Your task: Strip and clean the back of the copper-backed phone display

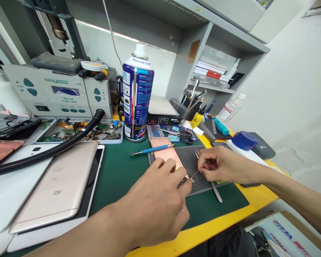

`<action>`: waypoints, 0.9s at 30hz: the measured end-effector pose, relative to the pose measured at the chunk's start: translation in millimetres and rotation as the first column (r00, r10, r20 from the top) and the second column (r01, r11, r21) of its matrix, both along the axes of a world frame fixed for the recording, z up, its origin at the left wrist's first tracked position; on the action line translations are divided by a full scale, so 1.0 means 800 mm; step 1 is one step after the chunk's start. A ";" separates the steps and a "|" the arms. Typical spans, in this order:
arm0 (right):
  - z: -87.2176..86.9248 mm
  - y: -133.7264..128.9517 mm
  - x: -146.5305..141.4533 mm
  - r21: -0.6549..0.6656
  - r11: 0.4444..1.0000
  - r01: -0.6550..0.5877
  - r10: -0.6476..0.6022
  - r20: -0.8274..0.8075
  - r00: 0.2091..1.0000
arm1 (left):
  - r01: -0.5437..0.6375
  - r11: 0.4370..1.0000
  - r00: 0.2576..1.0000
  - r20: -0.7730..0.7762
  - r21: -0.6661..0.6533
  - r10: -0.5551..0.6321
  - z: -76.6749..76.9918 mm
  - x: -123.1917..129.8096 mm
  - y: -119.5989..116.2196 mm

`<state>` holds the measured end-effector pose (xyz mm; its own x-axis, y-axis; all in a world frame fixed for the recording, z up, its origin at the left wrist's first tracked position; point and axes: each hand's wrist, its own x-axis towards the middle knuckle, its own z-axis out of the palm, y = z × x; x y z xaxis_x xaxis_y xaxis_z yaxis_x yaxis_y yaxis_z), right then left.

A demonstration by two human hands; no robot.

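A rose-gold phone housing [164, 151] lies on a grey perforated mat [192, 157], angled away from me. My left hand [163, 196] is closed over its near end, fingers curled and gripping the edge. A small dark part shows between thumb and fingers there, too hidden to name. My right hand [214, 166] is closed in a pinch on a thin wire-like piece [194, 174] that reaches toward the housing's near corner. Metal tweezers [216, 192] lie beneath the right hand, partly covered by it. Across the housing rests a blue pen-shaped tool [153, 149].
Several phones [61, 182] are stacked left, crossed by a black hose [69, 144]. Behind stand a tray of circuit boards [120, 137], a rework station [66, 92] and a tall blue spray can [137, 96]. Scissors [186, 135] and a blue-capped container [244, 141] lie right.
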<state>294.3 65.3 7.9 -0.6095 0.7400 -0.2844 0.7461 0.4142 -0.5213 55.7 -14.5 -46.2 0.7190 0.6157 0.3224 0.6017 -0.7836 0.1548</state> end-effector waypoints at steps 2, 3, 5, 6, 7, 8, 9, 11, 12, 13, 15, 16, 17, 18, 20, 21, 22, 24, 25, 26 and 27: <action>-0.001 0.001 0.004 -0.003 1.000 0.001 -0.001 -0.002 1.000 | -0.001 1.000 1.000 0.000 -0.007 0.001 0.000 0.000 0.000; -0.001 0.001 0.005 -0.004 1.000 0.001 -0.001 -0.003 1.000 | -0.002 1.000 1.000 -0.001 -0.009 0.002 0.001 0.001 0.001; 0.000 0.001 0.008 -0.007 1.000 -0.003 0.003 -0.003 1.000 | -0.004 1.000 1.000 -0.003 -0.010 0.004 0.002 0.001 0.000; 0.000 0.001 0.009 -0.008 1.000 -0.006 0.006 -0.003 1.000 | -0.005 1.000 1.000 -0.005 -0.010 0.005 0.002 0.001 0.000; 0.001 0.001 0.009 -0.009 1.000 -0.008 0.008 -0.001 1.000 | -0.004 1.000 1.000 -0.006 -0.010 0.004 0.002 0.001 0.000; 0.002 0.000 0.009 -0.010 1.000 -0.010 0.010 -0.001 1.000 | -0.004 1.000 1.000 -0.006 -0.010 0.004 0.003 0.000 -0.001; 0.003 -0.002 0.009 -0.008 1.000 -0.011 0.011 0.001 1.000 | -0.004 1.000 1.000 -0.007 -0.011 0.004 0.003 0.000 -0.001; 0.005 -0.006 0.010 -0.005 1.000 -0.013 0.013 0.005 1.000 | -0.002 1.000 1.000 -0.006 -0.013 0.002 0.002 0.000 -0.001; 0.006 -0.009 0.010 -0.002 1.000 -0.014 0.014 0.007 1.000 | -0.004 1.000 1.000 -0.004 -0.013 0.004 0.002 0.000 -0.001; 0.006 -0.012 0.010 0.002 1.000 -0.017 0.017 0.009 1.000 | -0.005 1.000 1.000 -0.001 -0.011 0.005 0.002 0.000 -0.001; 0.008 -0.019 0.011 0.017 0.999 -0.027 0.027 0.026 0.999 | -0.006 1.000 1.000 0.006 -0.008 0.006 0.002 0.000 -0.001; 0.008 -0.023 0.011 0.028 0.999 -0.036 0.035 0.037 0.999 | -0.005 1.000 1.000 0.008 -0.008 0.005 0.002 0.000 -0.001; 0.008 -0.027 0.012 0.043 0.998 -0.046 0.043 0.049 0.998 | -0.002 1.000 1.000 0.009 -0.008 0.002 0.002 0.000 -0.001; 0.008 -0.031 0.012 0.063 0.996 -0.057 0.053 0.062 0.997 | 0.002 1.000 1.000 0.008 -0.008 -0.002 0.002 0.000 -0.001; 0.008 -0.038 0.012 0.112 0.990 -0.086 0.077 0.084 0.993 | 0.006 1.000 1.000 0.002 -0.007 -0.005 0.002 0.000 -0.001; 0.008 -0.042 0.012 0.139 0.985 -0.102 0.090 0.091 0.992 | 0.007 1.000 1.000 -0.001 -0.005 -0.007 0.002 0.000 -0.001; 0.008 -0.045 0.011 0.162 0.979 -0.119 0.104 0.097 0.990 | 0.007 1.000 1.000 -0.002 -0.005 -0.007 0.002 0.000 -0.001; 0.008 -0.050 0.010 0.194 0.970 -0.146 0.128 0.102 0.986 | 0.006 1.000 1.000 -0.003 -0.005 -0.006 0.002 0.000 -0.001; 0.007 -0.052 0.010 0.205 0.967 -0.154 0.135 0.104 0.985 | 0.005 1.000 1.000 -0.003 -0.005 -0.005 0.002 0.000 0.000; 0.006 -0.054 0.010 0.215 0.963 -0.160 0.139 0.106 0.985 | 0.005 1.000 1.000 -0.004 -0.006 -0.005 0.002 0.000 0.000; 0.005 -0.056 0.011 0.224 0.961 -0.163 0.142 0.108 0.984 | 0.006 1.000 1.000 -0.005 -0.008 -0.006 0.002 0.000 0.002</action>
